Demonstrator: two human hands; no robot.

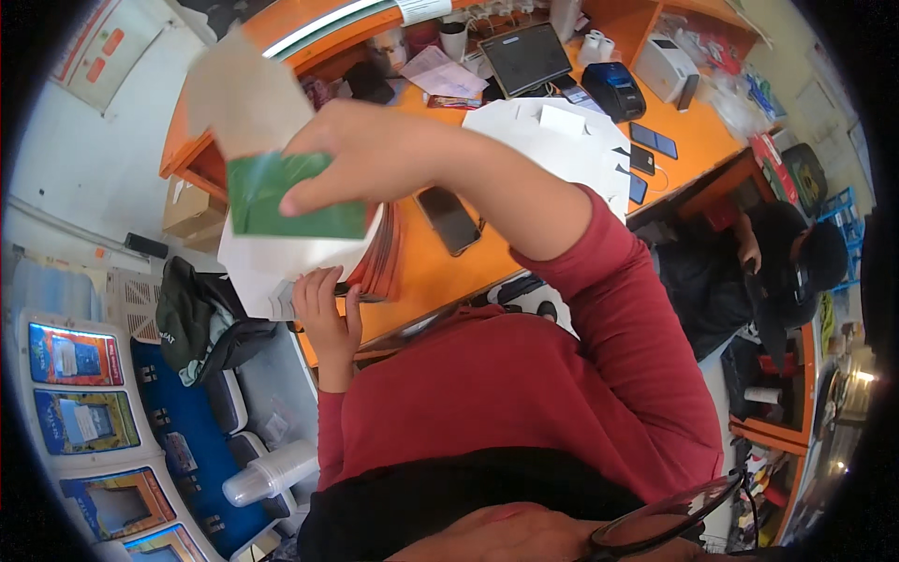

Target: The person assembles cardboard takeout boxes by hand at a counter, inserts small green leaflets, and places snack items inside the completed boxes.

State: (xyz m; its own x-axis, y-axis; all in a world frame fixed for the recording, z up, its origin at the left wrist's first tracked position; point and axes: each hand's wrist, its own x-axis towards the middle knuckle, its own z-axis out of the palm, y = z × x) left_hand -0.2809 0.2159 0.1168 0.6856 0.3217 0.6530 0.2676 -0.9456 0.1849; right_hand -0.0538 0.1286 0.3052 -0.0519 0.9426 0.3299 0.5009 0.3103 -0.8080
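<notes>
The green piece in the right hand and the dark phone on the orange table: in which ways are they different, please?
Colour: the green piece is green; the dark phone is nearly black.
Pose: the green piece is held up in the right hand; the dark phone lies on the orange table.
Both show a roughly four-sided outline.

Dark red top (487, 384), black cloth (440, 496)

The top is bordered by the cloth at six o'clock. The right sleeve (623, 290), toward three, is ended near the elbow; the left sleeve (331, 429) is seen toward seven. Dark-rimmed glasses (660, 525) are worn toward five.
</notes>
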